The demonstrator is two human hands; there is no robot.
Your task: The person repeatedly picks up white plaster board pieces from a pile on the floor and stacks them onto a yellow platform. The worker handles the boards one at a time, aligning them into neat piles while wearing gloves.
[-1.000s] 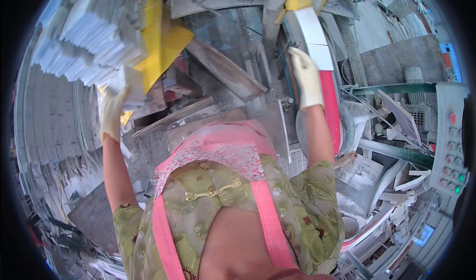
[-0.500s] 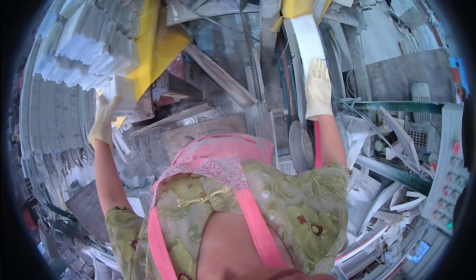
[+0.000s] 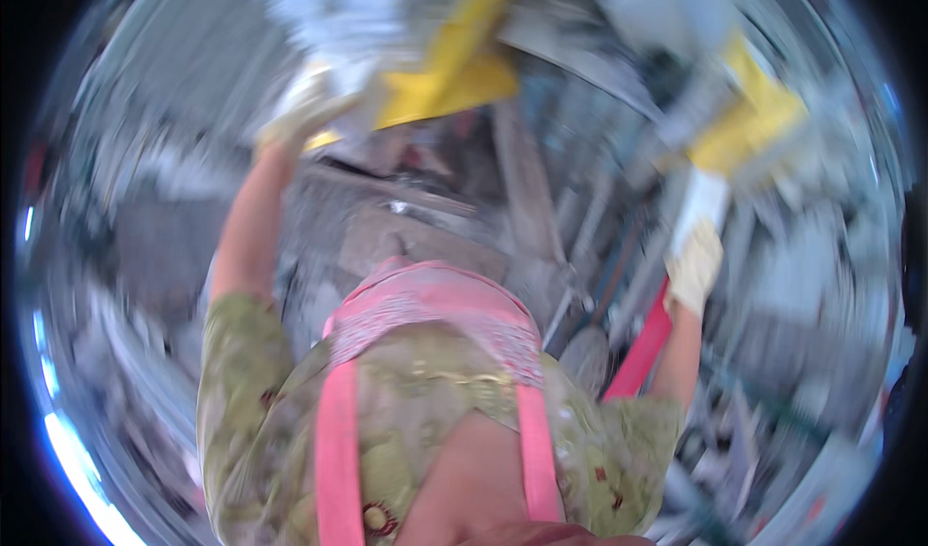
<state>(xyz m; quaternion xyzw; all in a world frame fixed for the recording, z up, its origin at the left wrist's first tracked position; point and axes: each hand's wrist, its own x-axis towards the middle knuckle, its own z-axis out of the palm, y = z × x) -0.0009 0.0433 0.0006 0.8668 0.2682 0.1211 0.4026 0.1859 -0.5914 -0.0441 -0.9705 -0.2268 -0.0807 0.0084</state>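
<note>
Left of the yellow sheet (image 3: 449,87), your gloved left hand (image 3: 304,113) is at the lower end of the white stack (image 3: 338,14); through blur, I cannot tell its grip. Lower right of this sheet runs the pink strip (image 3: 640,355); farther right, your gloved right hand (image 3: 696,266) touches the white slab (image 3: 703,200), its grip also unclear.

The white slab (image 3: 701,203) looks smooth, the apron (image 3: 440,290) cloth, the plank (image 3: 525,179) wooden.

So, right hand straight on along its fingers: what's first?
Right hand: probably the white strip just ahead, then the yellow sheet. Blur leaves depth unclear; it might pass above both.
</note>
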